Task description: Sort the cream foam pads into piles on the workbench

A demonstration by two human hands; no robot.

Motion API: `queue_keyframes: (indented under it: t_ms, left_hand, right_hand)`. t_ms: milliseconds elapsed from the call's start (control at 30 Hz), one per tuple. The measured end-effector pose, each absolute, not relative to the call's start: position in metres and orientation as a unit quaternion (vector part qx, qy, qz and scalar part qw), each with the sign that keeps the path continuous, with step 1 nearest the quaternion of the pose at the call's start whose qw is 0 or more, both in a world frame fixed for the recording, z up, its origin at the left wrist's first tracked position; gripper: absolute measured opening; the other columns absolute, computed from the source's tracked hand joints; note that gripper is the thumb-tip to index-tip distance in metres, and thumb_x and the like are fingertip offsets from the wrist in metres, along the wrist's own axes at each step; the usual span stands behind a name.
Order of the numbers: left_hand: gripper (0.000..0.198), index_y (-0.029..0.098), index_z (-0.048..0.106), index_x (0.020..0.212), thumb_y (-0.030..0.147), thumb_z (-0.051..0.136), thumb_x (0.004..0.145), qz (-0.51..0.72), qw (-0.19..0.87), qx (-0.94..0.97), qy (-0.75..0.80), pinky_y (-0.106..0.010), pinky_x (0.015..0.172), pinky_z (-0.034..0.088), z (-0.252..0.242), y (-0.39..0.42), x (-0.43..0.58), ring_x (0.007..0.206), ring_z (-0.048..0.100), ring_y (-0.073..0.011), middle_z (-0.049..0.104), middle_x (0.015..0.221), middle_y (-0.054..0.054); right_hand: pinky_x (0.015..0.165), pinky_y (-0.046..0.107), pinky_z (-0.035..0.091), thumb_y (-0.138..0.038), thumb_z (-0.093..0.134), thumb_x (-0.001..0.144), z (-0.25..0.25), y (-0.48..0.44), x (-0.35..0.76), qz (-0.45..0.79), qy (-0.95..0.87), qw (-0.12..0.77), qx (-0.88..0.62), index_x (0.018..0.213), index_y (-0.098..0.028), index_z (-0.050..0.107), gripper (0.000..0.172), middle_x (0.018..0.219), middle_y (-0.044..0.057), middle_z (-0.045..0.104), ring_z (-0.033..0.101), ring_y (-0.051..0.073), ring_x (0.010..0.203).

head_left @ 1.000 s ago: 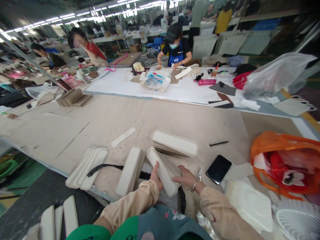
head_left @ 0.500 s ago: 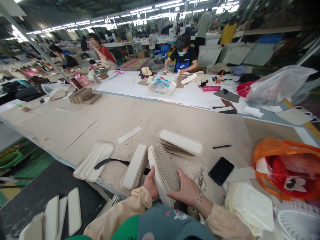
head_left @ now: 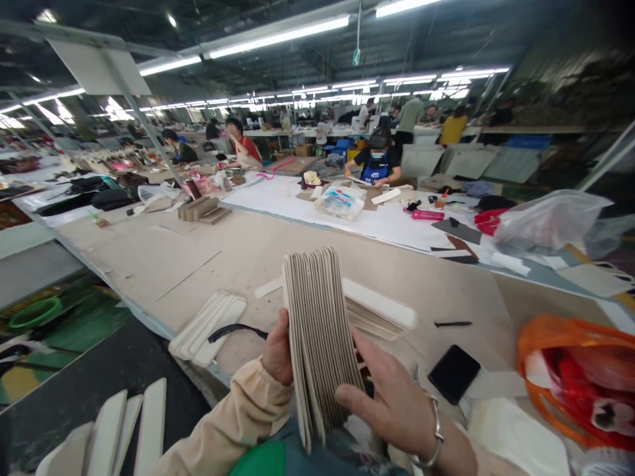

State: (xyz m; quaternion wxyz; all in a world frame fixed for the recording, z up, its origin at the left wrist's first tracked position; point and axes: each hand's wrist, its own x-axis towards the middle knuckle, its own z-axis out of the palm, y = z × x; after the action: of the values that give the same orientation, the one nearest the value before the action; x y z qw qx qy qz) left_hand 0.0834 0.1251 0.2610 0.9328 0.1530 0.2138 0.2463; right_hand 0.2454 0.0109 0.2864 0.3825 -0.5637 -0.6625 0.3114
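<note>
clasping a thick stack of pale strips point(head_left: 321, 324), edges up, over the near side of a beige table point(head_left: 238, 251).
pressing the left side with the left hand point(head_left: 278, 354); wrapping the right side with the right hand point(head_left: 389, 396), with thumb near the lower edges. apparently at evening up the stack, slightly parted low on the left; next, probably calling for level inward pressure, so as not to shed any. around it, fanned strips point(head_left: 208, 324), a black strap point(head_left: 238, 328), another pile point(head_left: 380, 304), a phone point(head_left: 454, 374), an orange bag point(head_left: 550, 327). farther out, a white-topped table point(head_left: 278, 195), a co-worker point(head_left: 377, 165) in blue apron, long ceiling lights point(head_left: 278, 38).
</note>
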Motion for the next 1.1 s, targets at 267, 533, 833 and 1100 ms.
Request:
queue_keyframes:
  t_ms: [267, 533, 833, 1100]
  left_hand:
    - [0.089, 0.010, 0.062, 0.114, 0.079, 0.019, 0.079, 0.198, 0.953, 0.187, 0.133, -0.056, 0.102, 0.036, 0.275, 0.134, 0.070, 0.120, 0.049, -0.0385, 0.063, 0.115, -0.019]
    - [0.080, 0.010, 0.062, 0.115, 0.075, 0.027, 0.082, 0.188, 0.955, 0.193, 0.127, -0.052, 0.102, 0.037, 0.264, 0.150, 0.059, 0.118, 0.051, -0.0347, 0.065, 0.110, -0.016]
    - [0.075, 0.009, 0.060, 0.119, 0.071, 0.039, 0.082, 0.151, 0.970, 0.180, 0.062, -0.054, 0.105, 0.033, 0.266, 0.161, 0.056, 0.118, 0.050, -0.0362, 0.063, 0.117, -0.016]
    - [0.074, 0.010, 0.060, 0.121, 0.070, 0.038, 0.083, 0.140, 0.975, 0.172, 0.032, -0.054, 0.104, 0.034, 0.261, 0.167, 0.052, 0.115, 0.053, -0.0352, 0.062, 0.120, -0.016]
  right_hand:
    - [0.072, 0.034, 0.056, -0.047, 0.057, 0.086, 0.316, 0.009, 0.222, 0.313, -0.589, 0.434, -0.606, 0.141, -0.026, 0.038, 0.062, 0.106, 0.007, 0.064, 0.063, 0.020, 0.083]
    - [0.070, 0.034, 0.057, -0.046, 0.061, 0.084, 0.330, 0.010, 0.199, 0.252, -0.568, 0.414, -0.665, 0.136, -0.028, 0.046, 0.056, 0.101, 0.004, 0.066, 0.063, 0.020, 0.081]
    - [0.075, 0.036, 0.057, -0.047, 0.062, 0.083, 0.333, 0.011, 0.184, 0.199, -0.556, 0.416, -0.692, 0.135, -0.028, 0.047, 0.058, 0.102, 0.004, 0.066, 0.063, 0.021, 0.082]
    - [0.070, 0.031, 0.055, -0.046, 0.062, 0.084, 0.335, 0.018, 0.178, 0.210, -0.546, 0.403, -0.704, 0.133, -0.027, 0.048, 0.055, 0.099, 0.003, 0.066, 0.062, 0.017, 0.076]
